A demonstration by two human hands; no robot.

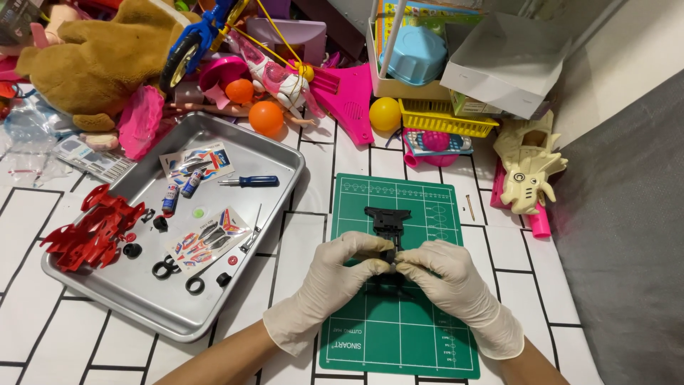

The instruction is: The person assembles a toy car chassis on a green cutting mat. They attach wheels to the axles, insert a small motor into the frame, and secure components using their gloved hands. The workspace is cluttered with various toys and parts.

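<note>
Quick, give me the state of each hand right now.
Left hand: closed, pinching the black toy car chassis.
Right hand: closed, pinching the same chassis.

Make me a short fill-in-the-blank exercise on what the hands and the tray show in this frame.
1. Both hands, left hand and right hand, wear pale ____.
2. They pinch a black chassis part over a ____ cutting mat.
3. The blue-handled screwdriver lies inside the metal ____.
4. The car body shell at the tray's left edge is ____.

Missing words: gloves; green; tray; red
</note>
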